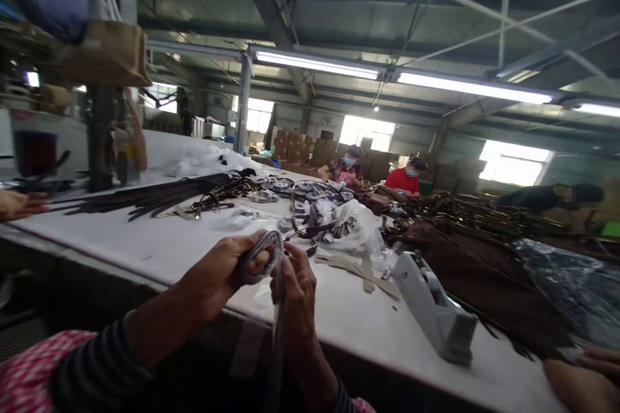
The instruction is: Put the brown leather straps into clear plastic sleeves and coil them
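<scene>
Coiled grey strap [278,244] sits above the near edge of the counter [339,316]; the left hand [220,271] has fingers through its loop, the right hand [300,290] pinches its loose tail [278,329]; a slackened grip could let the coil spring open, and the hanging tail could snag the edge; count: one held coil, one tape dispenser [431,316], three co-workers [402,182] beyond; heaped coils uncountable.

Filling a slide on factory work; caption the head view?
Two hands hold a coiled strip beside a tape dispenser on a white table.
</scene>
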Demonstrator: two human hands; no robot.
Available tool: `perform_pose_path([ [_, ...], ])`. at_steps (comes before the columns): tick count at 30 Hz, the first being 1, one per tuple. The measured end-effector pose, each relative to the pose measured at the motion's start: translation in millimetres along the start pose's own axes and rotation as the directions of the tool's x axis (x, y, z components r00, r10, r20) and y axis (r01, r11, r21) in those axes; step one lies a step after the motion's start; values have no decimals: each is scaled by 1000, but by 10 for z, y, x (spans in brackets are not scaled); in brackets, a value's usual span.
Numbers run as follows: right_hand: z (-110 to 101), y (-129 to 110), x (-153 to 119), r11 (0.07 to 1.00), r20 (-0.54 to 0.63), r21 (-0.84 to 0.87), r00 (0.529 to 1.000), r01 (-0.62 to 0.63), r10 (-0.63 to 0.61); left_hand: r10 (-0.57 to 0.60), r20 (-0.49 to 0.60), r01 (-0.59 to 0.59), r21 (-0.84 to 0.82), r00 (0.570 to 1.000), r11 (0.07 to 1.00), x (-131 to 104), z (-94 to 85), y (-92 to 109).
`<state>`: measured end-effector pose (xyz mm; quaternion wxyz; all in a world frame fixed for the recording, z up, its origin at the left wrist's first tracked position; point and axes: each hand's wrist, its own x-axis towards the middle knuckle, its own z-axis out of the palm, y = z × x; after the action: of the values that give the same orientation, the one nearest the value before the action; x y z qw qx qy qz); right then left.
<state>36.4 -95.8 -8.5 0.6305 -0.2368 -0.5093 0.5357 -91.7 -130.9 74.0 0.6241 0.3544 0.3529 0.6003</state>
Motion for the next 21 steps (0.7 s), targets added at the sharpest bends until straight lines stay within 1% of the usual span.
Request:
perform_pose_path([
  [1,20,39,-9,999,-36,-13,998,45,-45,-10,-18,10,-49,1000,999,43,64,28],
  [3,20,98,-2,984,-67,-102,986,147,-155,-27,-41,22,-106,999,994,92,176,107],
  [5,-15,143,21,957,-41,-205,975,207,-220,1,-29,-4,-112,1000,994,89,248,203],
  [6,-34,164,26,948,-21,-239,974,212,-224,33,-16,-34,-100,999,994,78,269,250],
  [7,-49,184,21,945,0,-257,978,201,-208,76,4,-76,-81,997,994,66,283,292],
  [9,-57,216,-28,962,41,-238,991,136,-130,189,52,-189,-16,981,982,60,293,346],
  [11,-48,221,-124,989,100,-146,995,16,-1,323,109,-334,117,940,935,92,283,347],
  [12,-46,208,-182,994,134,-87,988,-65,76,384,145,-408,215,912,887,124,266,325],
  [13,-52,185,-241,988,168,-33,974,-148,152,437,181,-473,332,881,816,165,237,287],
  [14,-70,152,-297,974,196,12,956,-224,218,486,219,-529,458,846,715,211,193,236],
  [15,-101,109,-346,958,215,42,939,-284,269,534,262,-573,578,804,580,261,132,172],
  [16,-145,57,-386,944,219,62,927,-325,304,573,322,-607,676,754,419,310,56,99],
  [17,-200,-5,-416,934,214,74,920,-351,329,598,396,-629,739,697,243,355,-33,21],
  [18,-263,-78,-434,927,203,77,916,-366,345,606,485,-646,760,630,64,392,-132,-57],
  [19,-331,-161,-439,925,190,74,916,-373,354,565,586,-668,740,581,-79,418,-233,-131],
  [20,-400,-254,-431,925,180,68,917,-374,357,510,660,-685,708,552,-175,430,-331,-196],
  [21,-467,-355,-407,928,175,60,919,-367,353,460,697,-687,691,550,-225,424,-419,-246],
])
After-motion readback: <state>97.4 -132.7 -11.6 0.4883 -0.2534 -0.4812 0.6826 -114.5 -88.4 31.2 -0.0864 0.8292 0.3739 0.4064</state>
